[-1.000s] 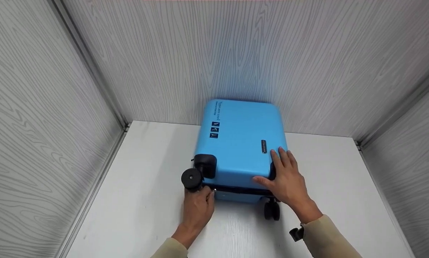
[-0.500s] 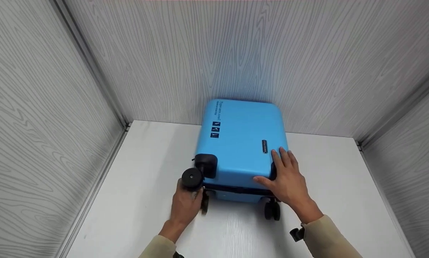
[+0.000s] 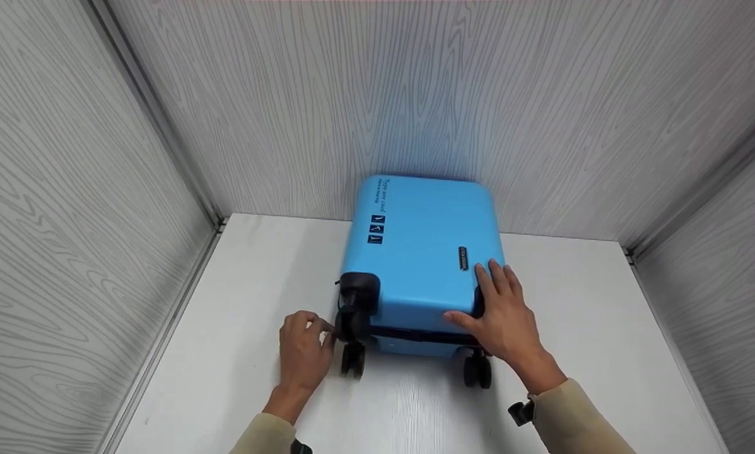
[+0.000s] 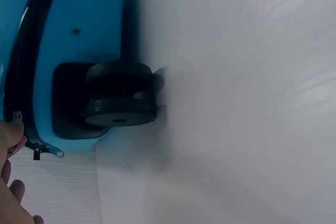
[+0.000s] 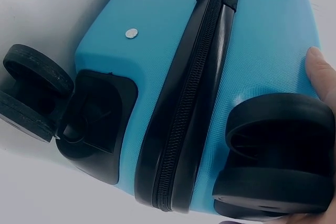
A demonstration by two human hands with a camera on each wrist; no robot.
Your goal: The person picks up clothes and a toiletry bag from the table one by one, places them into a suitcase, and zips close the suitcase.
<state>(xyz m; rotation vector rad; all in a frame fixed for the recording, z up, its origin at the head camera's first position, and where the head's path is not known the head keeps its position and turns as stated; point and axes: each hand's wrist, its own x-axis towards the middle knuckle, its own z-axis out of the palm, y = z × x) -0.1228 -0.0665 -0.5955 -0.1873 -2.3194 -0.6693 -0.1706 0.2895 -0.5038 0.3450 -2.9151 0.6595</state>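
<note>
Flat and spread, the right hand (image 3: pixel 503 321) presses its fingers on the near corner of the bright blue hard-shell suitcase (image 3: pixel 424 252), thumb at the black zip. Loosely curled, the left hand (image 3: pixel 303 356) fingertips pinch at the black caster wheel (image 3: pixel 352 325). Suitcase lies on the white table (image 3: pixel 226 353) against the grey wood-grain wall (image 3: pixel 415 94).

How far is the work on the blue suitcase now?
The blue suitcase lies flat on the white table, zipper apparently closed. The right hand presses its near corner; the left hand pinches something at the near-left wheel. What is left cannot be told.
</note>
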